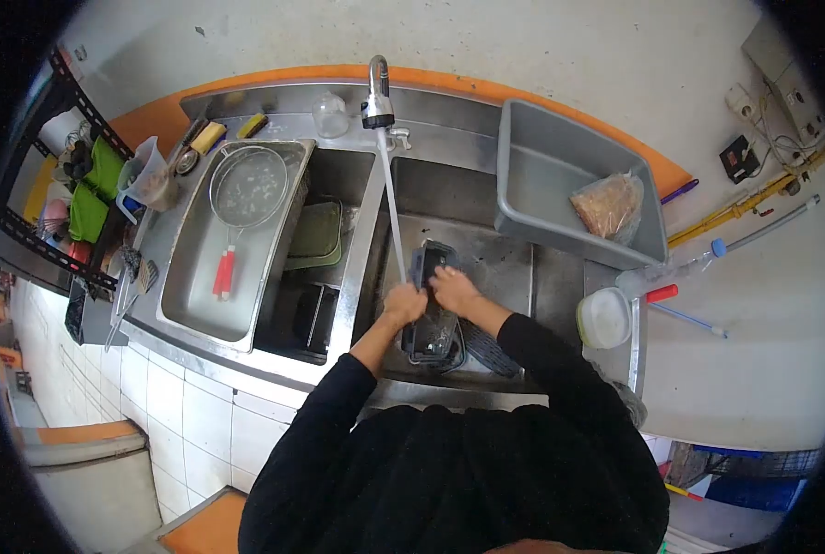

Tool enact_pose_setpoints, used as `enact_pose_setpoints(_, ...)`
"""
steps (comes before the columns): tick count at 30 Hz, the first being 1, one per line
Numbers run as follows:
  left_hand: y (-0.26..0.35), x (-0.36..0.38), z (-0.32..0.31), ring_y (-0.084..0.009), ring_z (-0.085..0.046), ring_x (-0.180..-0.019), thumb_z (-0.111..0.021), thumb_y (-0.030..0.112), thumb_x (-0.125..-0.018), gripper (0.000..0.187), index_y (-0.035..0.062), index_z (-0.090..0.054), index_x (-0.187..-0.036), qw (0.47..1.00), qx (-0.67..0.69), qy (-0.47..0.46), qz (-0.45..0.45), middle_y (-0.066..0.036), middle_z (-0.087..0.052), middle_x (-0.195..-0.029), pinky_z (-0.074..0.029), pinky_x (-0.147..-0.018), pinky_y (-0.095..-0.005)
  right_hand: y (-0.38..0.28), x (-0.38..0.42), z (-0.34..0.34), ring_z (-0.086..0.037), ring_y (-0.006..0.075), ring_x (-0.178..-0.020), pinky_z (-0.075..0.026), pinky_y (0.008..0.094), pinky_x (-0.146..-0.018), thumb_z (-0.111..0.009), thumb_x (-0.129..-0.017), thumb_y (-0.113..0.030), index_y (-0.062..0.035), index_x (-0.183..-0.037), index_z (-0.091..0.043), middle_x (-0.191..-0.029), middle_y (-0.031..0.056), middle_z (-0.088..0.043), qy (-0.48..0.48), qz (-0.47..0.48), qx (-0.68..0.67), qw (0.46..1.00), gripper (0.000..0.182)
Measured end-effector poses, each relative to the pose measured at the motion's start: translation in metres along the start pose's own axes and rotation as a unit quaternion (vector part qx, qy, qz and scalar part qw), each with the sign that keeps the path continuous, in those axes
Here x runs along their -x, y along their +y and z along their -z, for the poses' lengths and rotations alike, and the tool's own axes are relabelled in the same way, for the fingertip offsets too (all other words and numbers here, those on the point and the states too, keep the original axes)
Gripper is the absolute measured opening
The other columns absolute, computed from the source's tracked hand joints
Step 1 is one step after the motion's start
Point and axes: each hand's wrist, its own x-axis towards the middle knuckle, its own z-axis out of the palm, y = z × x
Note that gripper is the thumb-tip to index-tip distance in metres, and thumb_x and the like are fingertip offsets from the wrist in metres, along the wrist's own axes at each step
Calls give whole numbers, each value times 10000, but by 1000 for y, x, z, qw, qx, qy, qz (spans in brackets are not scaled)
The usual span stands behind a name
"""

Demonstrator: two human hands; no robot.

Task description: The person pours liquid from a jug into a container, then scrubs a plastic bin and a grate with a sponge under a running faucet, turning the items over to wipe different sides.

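Note:
My left hand (405, 303) is closed on the left edge of a dark rectangular container (433, 334) in the right sink basin (492, 242). Inside the upper part of that container is my right hand (453, 288), its fingers bent and pressed to something too small to make out. From the faucet (377, 109) a stream of water (392, 198) falls just beside my left hand. Under and to the right of the container lie more dark pieces (488, 349), partly hidden by it and by my right arm.
A metal tray (186, 268) with a strainer (248, 186) stands on the left. The left basin holds a greenish container (316, 231). At the right are a grey tub (546, 175) with a plastic bag (608, 205), a white container (606, 319) and a bottle (675, 268).

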Motion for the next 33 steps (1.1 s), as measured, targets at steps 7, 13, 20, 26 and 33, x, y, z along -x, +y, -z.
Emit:
enact_pose_setpoints(7,5,7,9,-395,-524,-972,-417,356,-815,499,-47,-447,-1108,998,30,-29,45,-266,-547,-1014,-406,-851,-449,-47,15,-22,-487,265,-962,-376,362,-835,-495,-717,-172,-72,-710,-656,-870,93,-592,-8,-58,-6,998,189)
enact_pose_setpoints(13,-14,-3,4,-403,-516,-986,-414,360,-816,538,-57,-375,-1156,990,89,34,103,-290,-537,-1017,-397,-861,-446,-85,30,-2,-488,262,-972,-381,373,-788,-557,-677,-156,-99,-821,-605,-869,55,-566,-36,-19,-150,988,162)
enact_pose_setpoints(20,-29,-10,-8,-424,-483,-1019,-371,377,-841,557,-69,-362,-1175,965,205,108,121,-310,-509,-1054,-359,-893,-443,-87,10,4,-560,282,-727,-422,373,-629,-551,-731,-134,-94,-841,-561,-776,126,-588,3,-199,-584,787,117)
enact_pose_setpoints(26,-51,-22,-29,-412,-427,-1091,-348,387,-850,550,-64,-413,-1158,946,273,85,151,-326,-471,-1097,-325,-926,-423,-54,20,23,-594,275,-710,-456,360,-639,-585,-727,-158,-123,-830,-605,-741,112,-611,-57,-88,-486,868,110)
enact_pose_setpoints(33,-69,-56,-73,-338,-458,-1098,-335,403,-848,550,-56,-494,-1105,865,501,-38,11,-246,-499,-1137,-321,-929,-380,-25,-21,28,-575,308,-815,-500,398,-657,-523,-719,-120,-50,-840,-548,-841,127,-531,150,-246,-168,943,143)
